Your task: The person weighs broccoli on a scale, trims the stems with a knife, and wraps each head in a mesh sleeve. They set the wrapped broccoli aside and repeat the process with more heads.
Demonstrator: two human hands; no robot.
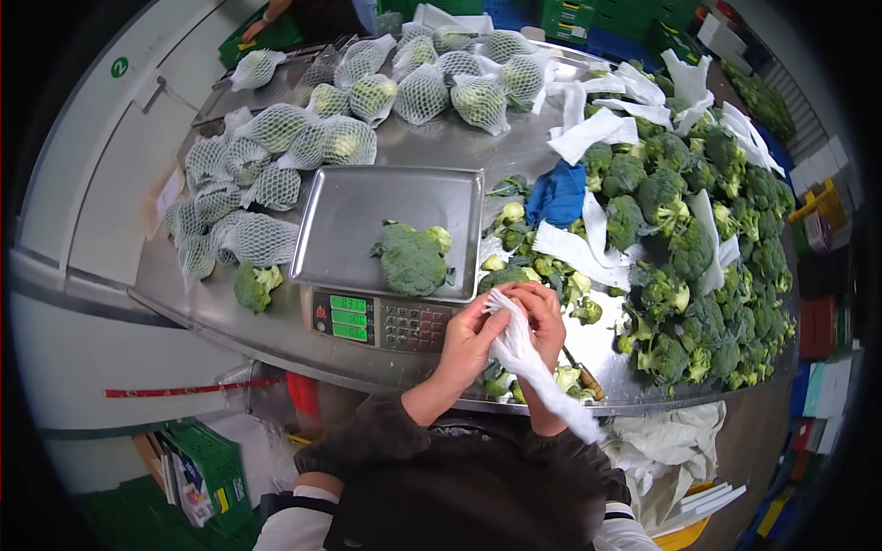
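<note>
Left hand (462, 356): fingers and thumb closed on the bunched upper end of the net sleeve, just off the near right corner of the weighing tray.
Right hand (544, 323): fingers curled round that same end from the other side, gripping it too; the two hands meet there.
Net sleeve (533, 367): white; its gathered end lies between both sets of fingertips, and the rest slants down across the right wrist, its tail past the table's near edge.
Broccoli head (411, 262): on the weighing tray (344, 211), towards its near right corner, ahead and left of both hands, apart from them.
Scale display (348, 317): lit green, near the table's near edge; digits too small to read surely.
Knife (586, 378): at the table's near edge, just beside the right hand.
Broccoli heap (707, 239): along the table's right edge.
Netted broccoli (349, 142): towards the left and far edges.
</note>
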